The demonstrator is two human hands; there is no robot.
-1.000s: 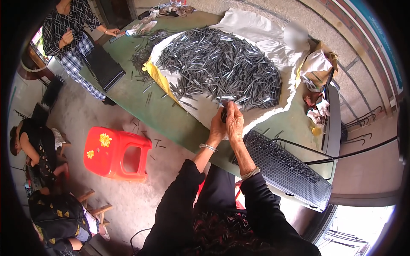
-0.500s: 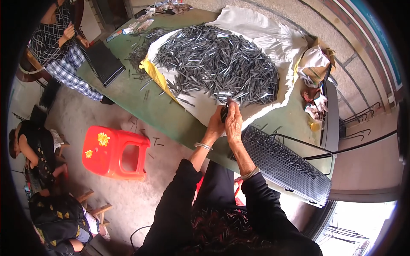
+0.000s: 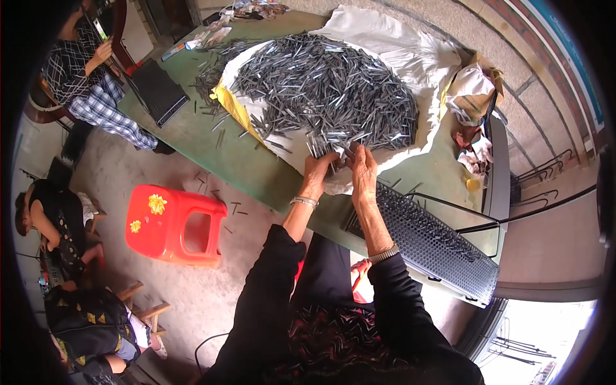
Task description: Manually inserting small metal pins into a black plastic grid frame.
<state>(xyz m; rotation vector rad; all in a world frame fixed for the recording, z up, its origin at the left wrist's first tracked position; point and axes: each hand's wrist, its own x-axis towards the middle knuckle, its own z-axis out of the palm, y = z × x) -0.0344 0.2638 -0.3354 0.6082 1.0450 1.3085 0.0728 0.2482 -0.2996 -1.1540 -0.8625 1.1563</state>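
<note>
A big heap of thin dark grey sticks (image 3: 327, 90) lies on a spread white sack (image 3: 385, 38) on the green table. At the heap's near edge my left hand (image 3: 317, 173) is closed round a bunch of the sticks (image 3: 317, 146), their ends poking out past the fingers. Close on its right, my right hand (image 3: 364, 174) has its fingers closed on sticks at the same bunch; its thumb side faces the left hand. How many sticks each hand holds is hidden by the fingers.
A long black perforated rack (image 3: 443, 247) stands on the table at the right, sticks in some holes. Loose sticks lie left of the sack. A red plastic stool (image 3: 167, 224) is on the floor. Another person (image 3: 83, 70) sits far left beside a black rack (image 3: 157, 96); two more sit lower left.
My hands were pressed together round a dark bunch. Now they are slightly apart, and the sticks spread between them at the heap's edge. The person far left has raised a hand holding a phone-like object.
</note>
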